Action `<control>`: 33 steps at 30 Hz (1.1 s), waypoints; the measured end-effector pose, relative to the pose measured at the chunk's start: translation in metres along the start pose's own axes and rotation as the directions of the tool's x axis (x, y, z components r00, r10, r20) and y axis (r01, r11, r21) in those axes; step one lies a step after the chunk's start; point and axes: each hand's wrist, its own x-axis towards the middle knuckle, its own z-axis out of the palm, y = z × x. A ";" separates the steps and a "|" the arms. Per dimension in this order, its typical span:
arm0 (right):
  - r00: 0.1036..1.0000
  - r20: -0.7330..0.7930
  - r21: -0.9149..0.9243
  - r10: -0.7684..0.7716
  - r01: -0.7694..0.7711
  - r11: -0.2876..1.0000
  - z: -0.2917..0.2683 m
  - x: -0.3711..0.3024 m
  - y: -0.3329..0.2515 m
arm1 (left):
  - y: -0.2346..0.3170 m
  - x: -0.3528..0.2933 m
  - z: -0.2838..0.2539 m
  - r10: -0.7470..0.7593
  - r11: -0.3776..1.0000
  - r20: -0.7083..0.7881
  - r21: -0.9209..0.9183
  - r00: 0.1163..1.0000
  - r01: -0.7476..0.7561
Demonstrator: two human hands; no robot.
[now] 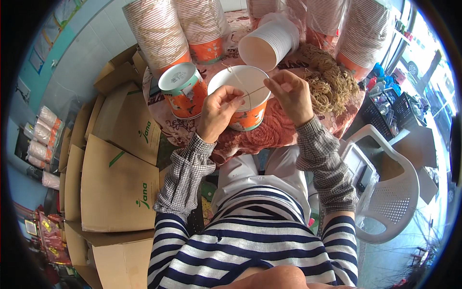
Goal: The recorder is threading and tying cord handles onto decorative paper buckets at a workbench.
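Observation:
An open orange-and-white paper tub (240,77) stands on the flowered table cloth in front of me. My left hand (219,111) pinches a thin tan string (250,91) at the tub's near rim. My right hand (288,94) grips the same string at the right rim. The string runs taut across the tub's mouth. A second tub with a lid (182,89) stands just left of it.
Tall sleeves of stacked paper cups (156,31) line the table's far side, and one white stack (269,43) lies tilted. A heap of tan string loops (329,82) sits at right. Flattened cardboard boxes (118,183) lean at left. A white plastic chair (390,192) stands at right.

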 end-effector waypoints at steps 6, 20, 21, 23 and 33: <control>0.857 0.297 -0.469 -0.422 0.516 0.717 -0.009 -0.019 -0.026 | 0.011 -0.017 0.016 0.055 0.991 -0.179 -0.114 0.982 -0.076; 0.937 0.247 -0.118 -0.247 0.282 0.952 0.024 0.002 -0.021 | 0.009 -0.023 0.020 0.095 0.994 -0.093 -0.046 0.991 -0.099; 0.938 0.245 -0.121 -0.246 0.281 0.952 0.025 0.004 -0.017 | 0.011 -0.023 0.019 0.068 0.994 -0.119 -0.081 0.991 -0.078; 0.927 0.365 0.240 -0.088 -0.002 0.971 0.030 0.010 -0.012 | 0.008 -0.024 0.013 0.034 0.994 -0.158 -0.102 0.987 -0.050; 0.866 0.484 0.267 0.127 -0.284 0.921 0.040 -0.011 -0.016 | -0.009 -0.014 -0.016 0.157 0.973 -0.126 -0.152 0.980 -0.175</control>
